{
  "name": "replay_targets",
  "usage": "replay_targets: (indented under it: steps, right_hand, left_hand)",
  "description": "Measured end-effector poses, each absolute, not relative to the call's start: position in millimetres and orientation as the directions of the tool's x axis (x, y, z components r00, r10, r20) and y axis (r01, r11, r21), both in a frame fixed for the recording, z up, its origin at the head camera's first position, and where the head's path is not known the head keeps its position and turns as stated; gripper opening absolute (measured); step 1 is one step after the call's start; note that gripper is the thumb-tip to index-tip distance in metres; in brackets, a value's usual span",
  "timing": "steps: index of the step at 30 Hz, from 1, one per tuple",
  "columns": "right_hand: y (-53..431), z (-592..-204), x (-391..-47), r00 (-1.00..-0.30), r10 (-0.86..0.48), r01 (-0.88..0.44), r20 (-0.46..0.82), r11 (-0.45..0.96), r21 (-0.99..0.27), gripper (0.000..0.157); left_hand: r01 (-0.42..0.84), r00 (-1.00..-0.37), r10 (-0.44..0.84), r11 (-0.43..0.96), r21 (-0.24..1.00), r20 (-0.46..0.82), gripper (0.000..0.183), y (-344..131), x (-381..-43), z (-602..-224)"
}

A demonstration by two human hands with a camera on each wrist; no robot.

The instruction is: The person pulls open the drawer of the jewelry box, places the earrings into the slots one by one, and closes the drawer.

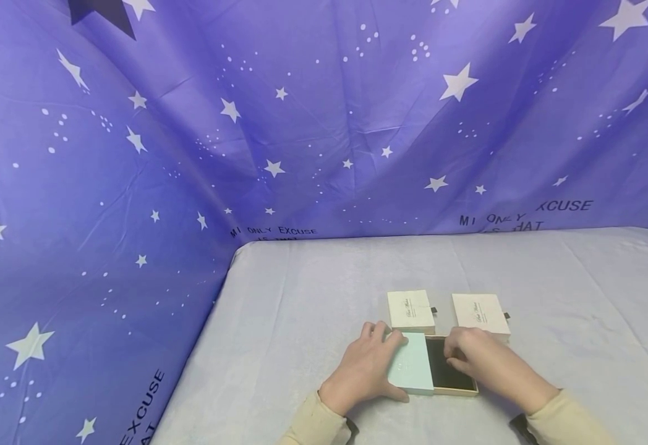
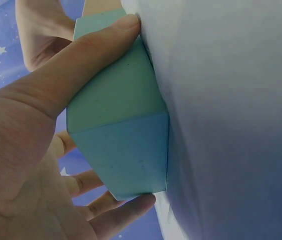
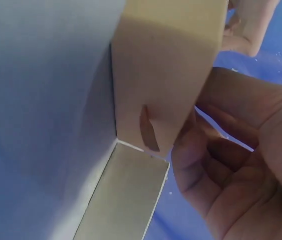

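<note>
A sliding box with a mint-green sleeve (image 1: pixel 413 364) lies on the bed-like surface, its black-lined drawer (image 1: pixel 439 371) pulled partway out to the right. My left hand (image 1: pixel 365 371) grips the sleeve, thumb along the near side and fingers at the far side. Over the drawer, my right hand (image 1: pixel 482 361) has its fingers curled, fingertips dipping inside the far right part. The right wrist view shows the drawer's tan end wall (image 3: pixel 160 85) with a brown pull tab (image 3: pixel 148 130); fingertips are hidden behind its rim, so I cannot tell what they hold.
Just behind the mint sleeve lies a cream box (image 1: pixel 410 308) with a dark tab on its right. A pale pinkish box (image 1: pixel 478 310) sits farther right, behind my right hand. Purple star-printed cloth (image 1: pixel 329 123) hangs at the back and left of the pale covered surface (image 1: pixel 279 296).
</note>
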State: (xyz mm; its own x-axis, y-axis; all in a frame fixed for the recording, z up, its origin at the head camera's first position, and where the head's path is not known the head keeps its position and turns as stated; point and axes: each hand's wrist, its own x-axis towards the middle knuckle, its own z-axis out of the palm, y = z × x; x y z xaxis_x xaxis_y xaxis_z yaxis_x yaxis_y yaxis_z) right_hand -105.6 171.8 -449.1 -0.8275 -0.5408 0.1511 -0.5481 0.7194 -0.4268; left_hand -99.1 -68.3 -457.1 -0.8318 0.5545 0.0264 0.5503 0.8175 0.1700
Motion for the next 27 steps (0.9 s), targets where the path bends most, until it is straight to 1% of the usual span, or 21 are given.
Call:
replay_targets:
  steps: [6, 9, 13, 17, 19, 23, 27]
  right_hand:
    - [167.7, -451.0, -103.9, -0.841, -0.520, -0.534, 0.153, 0.748, -0.393, 0.021]
    - [166.7, -451.3, -102.7, -0.842, -0.514, -0.535, 0.165, 0.757, -0.375, 0.024]
    - [166.3, -451.4, -100.7, -0.828, -0.526, -0.558, 0.192, 0.747, -0.361, 0.027]
    - [166.6, -451.2, -100.0, -0.814, -0.546, -0.577, 0.196, 0.727, -0.372, 0.021]
    - [167.0, -450.6, -100.0, -0.804, -0.560, -0.591, 0.199, 0.715, -0.373, 0.020]
    - [167.7, -450.4, -100.6, -0.784, -0.583, -0.617, 0.213, 0.696, -0.368, 0.025]
    - [167.9, -452.0, -101.0, -0.788, -0.580, -0.612, 0.207, 0.697, -0.374, 0.027]
  left_hand:
    - [0.555, -0.829, 0.558, 0.815, 0.169, 0.032, 0.093, -68.4, -99.2, -457.6]
    - [0.558, -0.827, 0.561, 0.812, 0.169, 0.033, 0.093, -68.4, -99.4, -457.8]
    - [0.560, -0.826, 0.563, 0.812, 0.164, 0.035, 0.093, -68.4, -99.7, -457.8]
    - [0.562, -0.825, 0.564, 0.811, 0.160, 0.039, 0.093, -68.7, -99.6, -457.5]
    - [0.563, -0.825, 0.564, 0.811, 0.161, 0.041, 0.093, -69.2, -99.5, -457.4]
    - [0.561, -0.826, 0.562, 0.811, 0.165, 0.042, 0.092, -69.7, -99.4, -457.5]
    - [0.559, -0.827, 0.561, 0.812, 0.168, 0.039, 0.092, -69.4, -99.6, -457.7]
